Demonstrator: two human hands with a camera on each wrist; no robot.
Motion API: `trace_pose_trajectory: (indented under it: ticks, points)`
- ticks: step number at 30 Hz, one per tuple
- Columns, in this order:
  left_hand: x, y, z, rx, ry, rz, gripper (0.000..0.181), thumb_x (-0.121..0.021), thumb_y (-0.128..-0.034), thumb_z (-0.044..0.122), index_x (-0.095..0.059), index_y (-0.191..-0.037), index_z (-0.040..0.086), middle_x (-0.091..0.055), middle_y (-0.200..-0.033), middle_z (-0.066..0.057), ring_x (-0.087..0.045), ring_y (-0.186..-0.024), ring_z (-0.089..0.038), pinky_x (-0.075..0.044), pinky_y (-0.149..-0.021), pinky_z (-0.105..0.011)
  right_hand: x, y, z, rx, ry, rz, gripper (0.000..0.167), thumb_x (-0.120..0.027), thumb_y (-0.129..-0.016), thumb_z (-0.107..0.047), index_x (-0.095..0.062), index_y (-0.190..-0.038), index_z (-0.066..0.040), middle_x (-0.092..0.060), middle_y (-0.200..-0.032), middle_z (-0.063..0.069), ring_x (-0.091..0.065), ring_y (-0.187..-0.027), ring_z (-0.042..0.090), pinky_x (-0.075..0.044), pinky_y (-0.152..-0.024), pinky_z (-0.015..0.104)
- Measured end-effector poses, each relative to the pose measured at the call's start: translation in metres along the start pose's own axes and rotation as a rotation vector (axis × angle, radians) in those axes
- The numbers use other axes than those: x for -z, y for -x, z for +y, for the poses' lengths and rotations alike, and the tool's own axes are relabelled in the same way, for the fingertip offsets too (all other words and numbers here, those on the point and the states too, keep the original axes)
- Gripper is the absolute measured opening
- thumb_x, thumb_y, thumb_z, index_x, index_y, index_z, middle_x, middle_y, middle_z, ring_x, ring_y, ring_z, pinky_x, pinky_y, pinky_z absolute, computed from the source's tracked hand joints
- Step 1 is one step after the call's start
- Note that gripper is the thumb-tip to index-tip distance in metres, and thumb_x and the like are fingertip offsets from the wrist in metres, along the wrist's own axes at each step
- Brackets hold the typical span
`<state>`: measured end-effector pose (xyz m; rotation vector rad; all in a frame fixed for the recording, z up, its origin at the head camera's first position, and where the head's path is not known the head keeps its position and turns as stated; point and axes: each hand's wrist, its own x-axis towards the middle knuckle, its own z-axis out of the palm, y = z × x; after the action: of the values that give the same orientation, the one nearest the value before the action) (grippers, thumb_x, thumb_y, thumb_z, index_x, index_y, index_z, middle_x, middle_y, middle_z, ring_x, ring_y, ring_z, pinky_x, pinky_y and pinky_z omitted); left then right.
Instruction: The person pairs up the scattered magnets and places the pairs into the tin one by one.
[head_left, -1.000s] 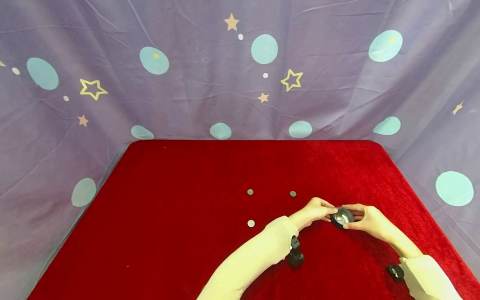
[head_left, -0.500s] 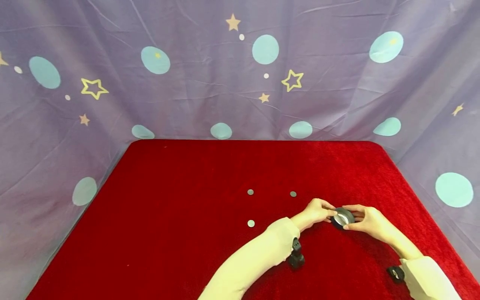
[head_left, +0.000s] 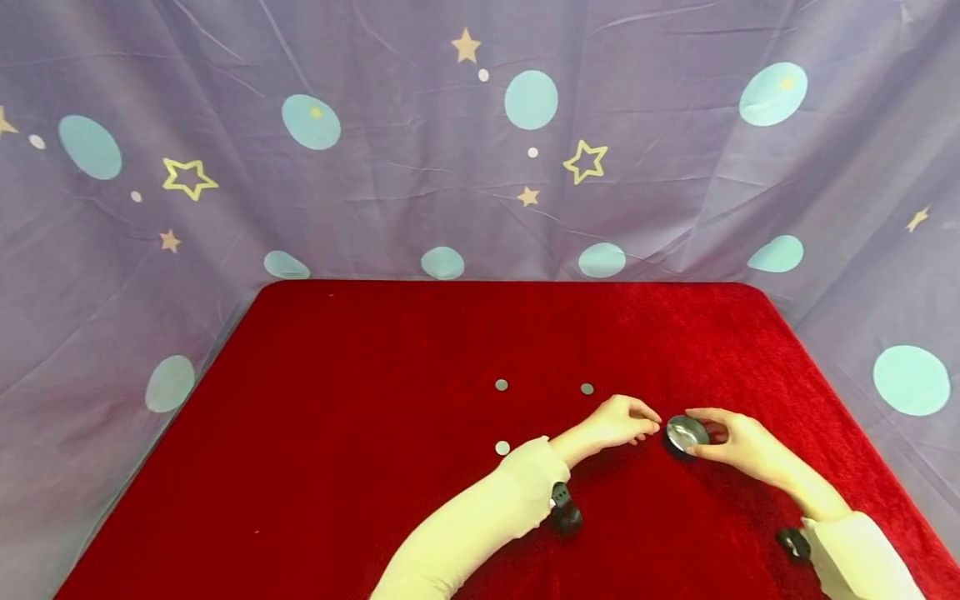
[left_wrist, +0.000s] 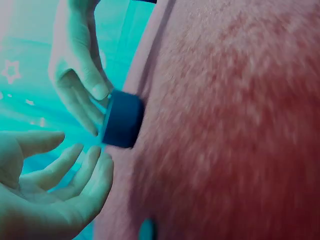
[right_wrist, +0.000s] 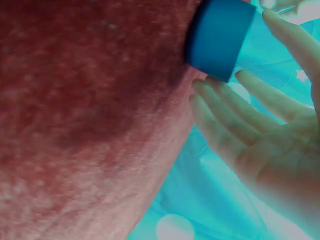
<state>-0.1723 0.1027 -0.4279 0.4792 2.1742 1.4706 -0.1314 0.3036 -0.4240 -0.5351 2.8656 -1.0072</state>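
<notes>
A short round black container [head_left: 687, 434] with a shiny, bowl-like silver top sits on the red cloth, right of centre. My right hand [head_left: 742, 446] holds it from the right, thumb at the near rim and fingers at the far side. Its dark side wall shows in the right wrist view, close to the right fingertips [right_wrist: 200, 85]. My left hand [head_left: 618, 421] is just to the left, apart from the container, with loosely bent fingers and nothing in them. In the left wrist view the left palm [left_wrist: 55, 195] faces the container's dark wall [left_wrist: 122, 119].
Several small silver discs lie on the red-covered table [head_left: 337, 433]: one far disc [head_left: 501, 385], one near disc [head_left: 502, 448] and another disc [head_left: 587, 388] behind my left hand. A purple patterned curtain [head_left: 412, 167] stands along the back and sides.
My left hand has let go of the container's left rim and drawn back left. My right hand stays on the container. The silver top looked different half a second ago, with a bright band across it.
</notes>
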Motion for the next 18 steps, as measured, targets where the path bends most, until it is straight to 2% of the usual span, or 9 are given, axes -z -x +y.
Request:
trace_pose_trajectory:
  ticks: [5, 8, 12, 16, 18]
  points:
    - [0.025, 0.015, 0.002, -0.133, -0.242, -0.049, 0.019, -0.059, -0.0832, 0.01, -0.065, -0.098, 0.002, -0.066, -0.085, -0.005, -0.059, -0.07, -0.009, -0.042, -0.057, -0.012, 0.001, -0.001, -0.015, 0.031, 0.132, 0.082, 0.045, -0.071, -0.073, -0.021, -0.058, -0.108, 0.005, -0.06, -0.103, 0.017, -0.056, -0.092, 0.032, -0.045, -0.073, 0.043]
    - [0.04, 0.024, 0.001, -0.185, -0.338, -0.071, 0.02, -0.058, -0.0844, 0.014, -0.065, -0.101, 0.005, -0.066, -0.092, -0.001, -0.058, -0.077, -0.003, -0.041, -0.065, -0.011, 0.0, -0.002, -0.023, 0.061, 0.164, 0.132, 0.04, -0.071, -0.073, -0.018, -0.06, -0.105, 0.003, -0.061, -0.101, 0.014, -0.055, -0.093, 0.031, -0.044, -0.074, 0.042]
    - [0.058, 0.038, -0.003, -0.214, -0.378, -0.077, 0.02, -0.058, -0.0853, 0.016, -0.064, -0.103, 0.008, -0.066, -0.092, 0.001, -0.058, -0.08, -0.003, -0.042, -0.068, -0.013, -0.005, -0.004, -0.031, 0.108, 0.153, 0.157, 0.035, -0.071, -0.073, -0.015, -0.062, -0.103, 0.0, -0.062, -0.099, 0.01, -0.057, -0.088, 0.025, -0.046, -0.07, 0.034]
    - [0.075, 0.052, -0.009, -0.28, -0.388, -0.055, 0.021, -0.059, -0.0841, 0.014, -0.063, -0.102, 0.003, -0.065, -0.089, -0.004, -0.059, -0.079, -0.008, -0.043, -0.067, -0.014, -0.013, -0.008, -0.038, 0.18, 0.093, 0.156, 0.033, -0.071, -0.072, -0.012, -0.062, -0.102, 0.0, -0.062, -0.097, 0.009, -0.056, -0.079, 0.016, -0.046, -0.065, 0.028]
    - [0.082, 0.059, -0.012, -0.316, -0.405, -0.042, 0.022, -0.06, -0.0832, 0.013, -0.062, -0.102, 0.002, -0.064, -0.091, -0.006, -0.059, -0.081, -0.01, -0.044, -0.068, -0.015, -0.018, -0.01, -0.042, 0.23, 0.08, 0.167, 0.032, -0.072, -0.07, -0.009, -0.062, -0.1, 0.0, -0.062, -0.095, 0.009, -0.055, -0.077, 0.015, -0.044, -0.066, 0.021]
